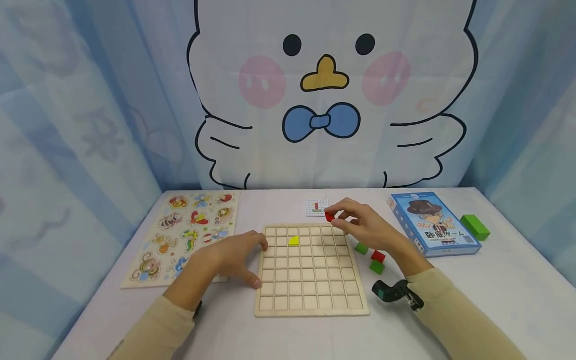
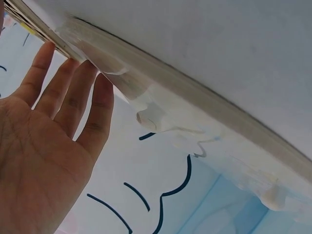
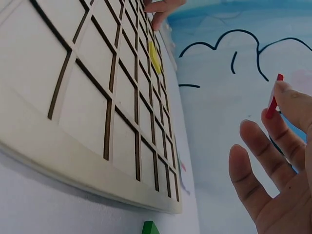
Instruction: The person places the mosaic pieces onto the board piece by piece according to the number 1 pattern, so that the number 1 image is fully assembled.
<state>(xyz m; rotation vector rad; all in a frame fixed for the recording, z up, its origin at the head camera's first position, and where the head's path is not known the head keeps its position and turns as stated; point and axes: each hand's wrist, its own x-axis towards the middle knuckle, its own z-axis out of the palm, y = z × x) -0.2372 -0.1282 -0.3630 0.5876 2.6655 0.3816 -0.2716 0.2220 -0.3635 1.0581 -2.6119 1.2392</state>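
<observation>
The white table (image 1: pixel 495 300) carries everything, and the biggest thing on it is the wooden grid board (image 1: pixel 310 270), lying between the person's two hands. The left hand (image 1: pixel 236 257) lies flat and open on the board's near-left edge, fingers straight, steadying it. Further out to that hand's left sits an animal peg puzzle (image 1: pixel 184 235). Past the right hand (image 1: pixel 364 225), on its outer side, there's a blue game box (image 1: pixel 434 222) and a long green block (image 1: pixel 475 227).

The right hand hovers over the board's far-right corner, pinching a small red piece (image 1: pixel 330 217) between thumb and fingertips, other fingers loosely spread. Just beyond it lies a little pattern card (image 1: pixel 317 207).

What could go wrong: the pinch is just fingertips on a thin piece, so it could slip and drop into the wrong cell, or bounce off the board. If the left hand lets up, the board might slide too.

Count: one board, one puzzle, one box, one card, one yellow piece (image 1: pixel 294 241) already in the grid, and beside the right wrist three loose cubes, two green (image 1: pixel 361 248) and one red (image 1: pixel 378 256).
</observation>
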